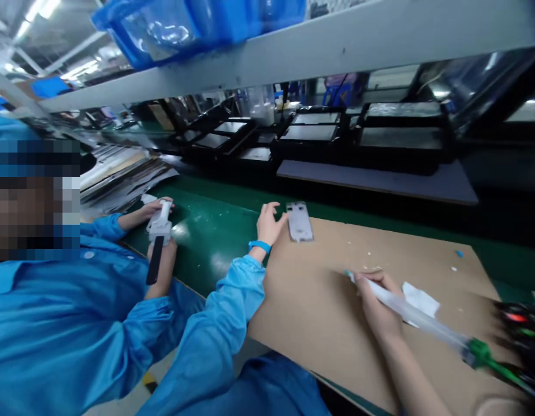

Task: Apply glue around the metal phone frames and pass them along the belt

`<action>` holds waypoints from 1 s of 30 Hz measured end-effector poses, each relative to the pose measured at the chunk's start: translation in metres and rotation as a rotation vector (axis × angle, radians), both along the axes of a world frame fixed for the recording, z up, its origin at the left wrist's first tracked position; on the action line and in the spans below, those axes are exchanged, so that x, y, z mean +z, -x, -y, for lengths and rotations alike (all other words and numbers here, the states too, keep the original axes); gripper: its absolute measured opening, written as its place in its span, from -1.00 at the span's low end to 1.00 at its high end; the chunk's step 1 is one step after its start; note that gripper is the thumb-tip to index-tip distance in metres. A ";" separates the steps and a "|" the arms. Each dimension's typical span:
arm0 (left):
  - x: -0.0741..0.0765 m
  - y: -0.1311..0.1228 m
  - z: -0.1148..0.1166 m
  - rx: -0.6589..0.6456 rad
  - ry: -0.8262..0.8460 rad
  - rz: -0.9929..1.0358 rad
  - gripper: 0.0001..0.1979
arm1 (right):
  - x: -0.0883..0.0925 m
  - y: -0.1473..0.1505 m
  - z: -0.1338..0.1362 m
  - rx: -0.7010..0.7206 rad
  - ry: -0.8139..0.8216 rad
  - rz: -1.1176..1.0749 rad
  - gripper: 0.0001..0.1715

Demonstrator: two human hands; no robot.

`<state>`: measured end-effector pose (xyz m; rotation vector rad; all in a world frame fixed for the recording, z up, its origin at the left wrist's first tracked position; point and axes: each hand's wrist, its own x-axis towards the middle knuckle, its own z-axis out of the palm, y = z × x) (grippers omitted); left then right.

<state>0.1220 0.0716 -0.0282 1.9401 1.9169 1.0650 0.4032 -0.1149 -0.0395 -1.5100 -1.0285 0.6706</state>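
Observation:
My left hand, with a blue band at the wrist, is beside a grey phone frame. Its fingers are apart and curved, and the thumb points at the frame's left edge; whether it touches is hard to tell. The frame lies flat at the far left corner of a brown board. Over the middle of the board, my right hand is closed around a translucent dispensing syringe. The syringe has a teal tip pointing left and a green cap with a green hose at its rear. A crumpled white paper lies beneath it.
At left, a co-worker in blue holds a grey-white part with a black strip. Black trays stand behind a grey panel. A shelf beam with blue bins crosses above. Dark cluttered equipment sits at right.

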 end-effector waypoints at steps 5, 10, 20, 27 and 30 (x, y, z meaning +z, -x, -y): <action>-0.013 0.009 0.005 -0.077 0.028 -0.035 -0.81 | 0.005 0.004 0.006 -0.056 -0.022 -0.027 -0.46; -0.018 0.005 0.009 -0.148 0.050 -0.125 -0.76 | 0.007 0.002 0.013 -0.058 -0.046 -0.019 -0.47; -0.023 0.015 0.001 -0.214 0.037 -0.222 -0.62 | 0.017 -0.076 0.071 -0.366 -0.101 0.134 -0.49; -0.030 0.020 -0.003 -0.198 0.032 -0.184 -0.56 | 0.007 -0.088 0.096 -0.288 0.020 0.212 -0.58; -0.026 0.016 0.001 -0.190 0.039 -0.170 -0.57 | 0.006 -0.081 0.095 -0.341 0.018 0.261 -0.63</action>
